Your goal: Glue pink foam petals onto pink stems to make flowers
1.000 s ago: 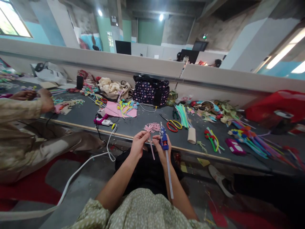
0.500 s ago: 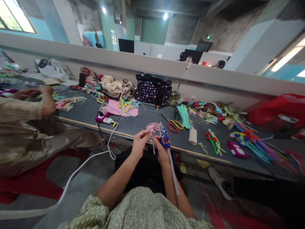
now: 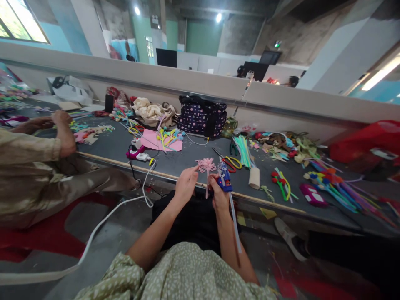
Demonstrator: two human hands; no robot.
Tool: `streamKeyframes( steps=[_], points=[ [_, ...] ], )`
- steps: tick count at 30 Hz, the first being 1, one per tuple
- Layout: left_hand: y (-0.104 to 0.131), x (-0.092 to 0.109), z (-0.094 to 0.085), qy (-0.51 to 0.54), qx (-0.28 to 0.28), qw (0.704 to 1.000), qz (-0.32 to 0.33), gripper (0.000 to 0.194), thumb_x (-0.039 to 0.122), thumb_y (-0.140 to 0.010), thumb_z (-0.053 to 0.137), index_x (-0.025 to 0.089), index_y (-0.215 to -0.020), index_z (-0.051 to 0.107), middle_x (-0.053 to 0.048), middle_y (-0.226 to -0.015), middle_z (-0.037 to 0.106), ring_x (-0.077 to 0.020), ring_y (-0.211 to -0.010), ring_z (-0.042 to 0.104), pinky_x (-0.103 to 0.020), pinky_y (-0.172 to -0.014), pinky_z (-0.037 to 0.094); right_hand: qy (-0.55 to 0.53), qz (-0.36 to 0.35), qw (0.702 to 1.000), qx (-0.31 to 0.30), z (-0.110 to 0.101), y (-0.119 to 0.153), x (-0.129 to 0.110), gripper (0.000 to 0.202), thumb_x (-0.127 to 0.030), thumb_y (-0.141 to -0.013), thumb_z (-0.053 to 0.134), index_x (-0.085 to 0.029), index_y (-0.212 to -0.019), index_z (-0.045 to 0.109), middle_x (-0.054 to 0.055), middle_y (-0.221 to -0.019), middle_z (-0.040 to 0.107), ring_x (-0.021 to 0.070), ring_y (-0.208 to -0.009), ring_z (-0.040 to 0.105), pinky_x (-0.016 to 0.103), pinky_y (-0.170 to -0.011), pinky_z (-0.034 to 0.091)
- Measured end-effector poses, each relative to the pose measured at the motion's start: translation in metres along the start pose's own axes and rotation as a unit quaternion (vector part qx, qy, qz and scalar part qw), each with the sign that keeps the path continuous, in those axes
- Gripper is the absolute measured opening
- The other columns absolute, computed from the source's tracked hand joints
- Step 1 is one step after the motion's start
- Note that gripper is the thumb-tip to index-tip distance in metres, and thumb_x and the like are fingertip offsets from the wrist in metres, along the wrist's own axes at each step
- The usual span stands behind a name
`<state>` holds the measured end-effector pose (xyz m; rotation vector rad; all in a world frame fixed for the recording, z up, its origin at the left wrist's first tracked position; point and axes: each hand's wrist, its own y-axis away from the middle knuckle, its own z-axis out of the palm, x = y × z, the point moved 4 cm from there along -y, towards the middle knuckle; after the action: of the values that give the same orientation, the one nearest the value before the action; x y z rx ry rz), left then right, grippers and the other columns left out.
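My right hand [image 3: 220,195] is wrapped round a blue hot glue gun [image 3: 225,182], with a long pale glue stick [image 3: 235,223] running out of its back. Its thumb and fingers also pinch the stem of a pink fringed flower [image 3: 206,165], which stands upright just left of the gun's nozzle. Clear wrapping or strands of glue cling round that nozzle. My left hand [image 3: 186,185] is beside the flower with its fingers stretched upward; one fingertip reaches the petals' left edge. Whether it touches them I cannot tell.
Red-and-yellow scissors [image 3: 231,163], a cardboard tube [image 3: 254,178] and striped pipe cleaners [image 3: 242,151] lie beyond my hands. Further back are a dotted bag [image 3: 201,118] and pink sheet [image 3: 150,139]. A white cable [image 3: 117,208] hangs at left, near a co-worker's arm [image 3: 64,139].
My left hand has let go of the pink flower and turned, its fingers now straighter. My right hand has shifted slightly right with the glue gun, and the flower stays with it.
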<state>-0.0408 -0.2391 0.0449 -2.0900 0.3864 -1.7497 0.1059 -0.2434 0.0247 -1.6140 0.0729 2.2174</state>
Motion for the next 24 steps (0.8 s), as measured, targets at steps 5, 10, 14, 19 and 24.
streamKeyframes(
  steps=[5, 10, 14, 19, 24],
  points=[
    [0.000, -0.002, 0.000, 0.020, -0.008, 1.000, 0.022, 0.046, 0.015, -0.087, 0.042, 0.023, -0.127, 0.061, -0.007, -0.133, 0.059, -0.0210, -0.126, 0.050, -0.039, -0.111, 0.031, 0.000, -0.004, 1.000, -0.003, -0.002, 0.000, -0.001, 0.025, -0.039, -0.070, 0.073, -0.020, -0.076, 0.057, -0.004, -0.063, 0.056, 0.0084, -0.047, 0.043, 0.023, -0.046, 0.037],
    [-0.005, 0.003, -0.003, -0.043, 0.003, 0.998, 0.053, 0.063, 0.007, -0.074, 0.049, 0.022, -0.135, 0.053, -0.009, -0.148, 0.043, -0.0242, -0.136, 0.038, -0.042, -0.114, 0.028, -0.049, 0.021, 0.999, -0.005, -0.001, 0.001, 0.000, 0.027, -0.036, -0.067, 0.077, -0.019, -0.077, 0.059, -0.005, -0.066, 0.057, 0.0068, -0.047, 0.043, 0.022, -0.047, 0.036],
    [-0.005, -0.005, -0.003, 0.005, 0.006, 1.000, -0.027, 0.045, 0.029, -0.085, 0.055, 0.016, -0.128, 0.058, -0.014, -0.118, 0.066, -0.0255, -0.113, 0.059, -0.040, -0.101, 0.042, -0.067, 0.039, 0.997, -0.005, 0.001, 0.003, 0.000, 0.028, -0.034, -0.064, 0.079, -0.020, -0.076, 0.059, -0.005, -0.067, 0.059, 0.0068, -0.048, 0.043, 0.023, -0.047, 0.036],
    [-0.001, -0.004, -0.002, 0.089, 0.003, 0.993, -0.082, 0.055, 0.054, -0.094, 0.033, 0.015, -0.113, 0.069, -0.011, -0.102, 0.073, -0.0252, -0.106, 0.063, -0.040, -0.101, 0.040, -0.096, 0.067, 0.993, 0.008, 0.000, 0.003, 0.004, 0.030, -0.032, -0.060, 0.081, -0.019, -0.076, 0.058, -0.004, -0.070, 0.061, 0.0059, -0.047, 0.043, 0.022, -0.045, 0.036],
    [-0.003, -0.009, 0.003, 0.238, -0.017, 0.958, -0.159, 0.064, 0.058, -0.094, 0.026, 0.016, -0.112, 0.071, -0.013, -0.118, 0.068, -0.0284, -0.119, 0.057, -0.044, -0.103, 0.036, -0.125, 0.083, 0.989, 0.016, -0.002, 0.003, 0.005, 0.033, -0.029, -0.056, 0.083, -0.019, -0.075, 0.058, -0.006, -0.067, 0.060, 0.0054, -0.045, 0.045, 0.021, -0.044, 0.035]
  ],
)
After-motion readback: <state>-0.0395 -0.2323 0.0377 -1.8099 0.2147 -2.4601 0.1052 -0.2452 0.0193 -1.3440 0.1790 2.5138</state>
